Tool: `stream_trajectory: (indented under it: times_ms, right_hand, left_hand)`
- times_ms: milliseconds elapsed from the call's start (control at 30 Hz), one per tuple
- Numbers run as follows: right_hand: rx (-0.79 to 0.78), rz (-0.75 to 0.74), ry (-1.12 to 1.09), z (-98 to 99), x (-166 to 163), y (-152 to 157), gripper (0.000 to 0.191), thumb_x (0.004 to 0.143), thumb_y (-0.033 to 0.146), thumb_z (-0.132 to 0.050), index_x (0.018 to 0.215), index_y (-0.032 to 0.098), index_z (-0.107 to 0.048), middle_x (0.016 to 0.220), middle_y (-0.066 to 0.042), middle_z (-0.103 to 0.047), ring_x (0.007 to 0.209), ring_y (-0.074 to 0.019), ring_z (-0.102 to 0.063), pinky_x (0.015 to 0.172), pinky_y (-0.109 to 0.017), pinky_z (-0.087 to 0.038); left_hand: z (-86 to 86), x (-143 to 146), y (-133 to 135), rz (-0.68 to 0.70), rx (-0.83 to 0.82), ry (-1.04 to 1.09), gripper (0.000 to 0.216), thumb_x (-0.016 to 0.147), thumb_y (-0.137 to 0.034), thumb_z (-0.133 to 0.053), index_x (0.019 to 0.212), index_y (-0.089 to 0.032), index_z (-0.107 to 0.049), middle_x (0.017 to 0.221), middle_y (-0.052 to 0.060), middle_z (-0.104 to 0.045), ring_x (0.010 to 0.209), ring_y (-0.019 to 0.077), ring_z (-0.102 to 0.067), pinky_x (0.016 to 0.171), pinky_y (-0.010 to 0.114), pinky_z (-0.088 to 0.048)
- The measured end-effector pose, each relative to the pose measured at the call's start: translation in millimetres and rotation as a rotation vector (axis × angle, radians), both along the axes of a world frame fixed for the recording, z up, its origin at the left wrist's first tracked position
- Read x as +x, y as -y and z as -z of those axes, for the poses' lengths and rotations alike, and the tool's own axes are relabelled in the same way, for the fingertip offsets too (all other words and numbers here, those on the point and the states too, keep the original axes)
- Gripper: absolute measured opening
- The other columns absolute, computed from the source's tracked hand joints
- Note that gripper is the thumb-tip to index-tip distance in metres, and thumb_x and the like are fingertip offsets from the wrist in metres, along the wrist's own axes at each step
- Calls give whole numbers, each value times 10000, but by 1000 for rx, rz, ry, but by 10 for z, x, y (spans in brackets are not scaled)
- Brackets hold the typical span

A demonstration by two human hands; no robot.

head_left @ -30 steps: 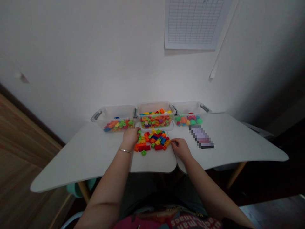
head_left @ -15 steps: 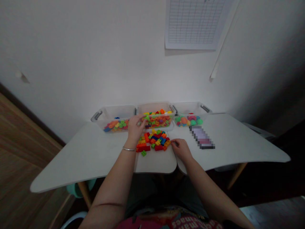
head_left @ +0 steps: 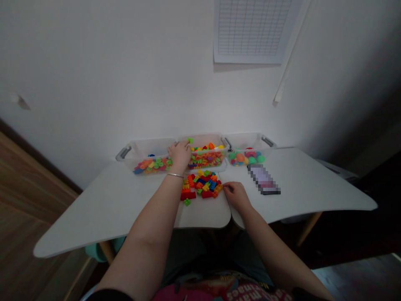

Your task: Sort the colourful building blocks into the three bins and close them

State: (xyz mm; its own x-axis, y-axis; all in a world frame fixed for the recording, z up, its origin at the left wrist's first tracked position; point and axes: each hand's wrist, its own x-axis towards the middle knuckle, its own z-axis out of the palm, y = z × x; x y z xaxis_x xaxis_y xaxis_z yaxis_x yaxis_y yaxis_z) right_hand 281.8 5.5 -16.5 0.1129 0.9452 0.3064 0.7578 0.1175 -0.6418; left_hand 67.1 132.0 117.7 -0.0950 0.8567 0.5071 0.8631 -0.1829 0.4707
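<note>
My left hand (head_left: 181, 155) is raised over the front of the middle bin (head_left: 203, 138), its fingers closed on a light green building block (head_left: 190, 140) that shows past the fingertips. A silver bangle circles that wrist. My right hand (head_left: 237, 194) rests on the table with thumb and index finger pinched together at the right edge of the block pile (head_left: 205, 183). Its fingertips meet a yellow-orange block (head_left: 218, 189); whether they grip it is hard to make out. Red, yellow, blue and green blocks make up the pile, partly hidden by my left forearm. One green block (head_left: 187, 202) lies in front.
Against the wall stand a left bin (head_left: 125, 154) of colourful pieces and a right bin (head_left: 266, 142) with round pieces. A blurred-out phone (head_left: 265, 179) lies on the white table (head_left: 300, 184) at right. A gridded sheet (head_left: 247, 33) hangs on the wall.
My left hand has moved forward and up with the green block, from the front of the middle bin to above its rim. My right hand has stayed by the pile.
</note>
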Motion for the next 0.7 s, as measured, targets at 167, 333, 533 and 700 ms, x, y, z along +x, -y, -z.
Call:
stream_trajectory:
  times_ms: [167,333,533,700]
  right_hand:
    - [8,8,14,-1,-5,0,247,841,241,-546,977,188,-746,1002,-64,-737,992,-219,-619,927,-332,-433]
    - [-9,4,9,-1,-2,-4,255,841,243,-543,982,177,-745,998,-67,-737,978,-219,-622,917,-331,-439]
    - [-2,-3,14,2,-2,-6,257,840,252,-537,969,182,-749,992,-69,-739,943,-218,-629,887,-336,-448]
    - [-10,-21,10,17,6,-15,260,842,240,-533,972,183,-751,995,-70,-742,941,-213,-638,885,-326,-447]
  left_hand:
    - [54,10,-31,58,-24,38,435,898,-219,-418,1259,-324,-636,1275,42,-660,1338,317,-427,1129,648,-175]
    - [27,-79,-50,154,42,255,425,855,-244,-505,1253,-291,-648,1316,24,-633,1356,293,-412,1162,533,-252]
    - [35,-229,124,249,189,360,400,843,-237,-531,1220,-217,-663,1227,77,-673,1225,239,-533,1097,421,-381]
    - [174,-389,371,242,127,334,313,848,-259,-517,1074,-175,-717,1056,78,-725,939,199,-652,877,337,-517]
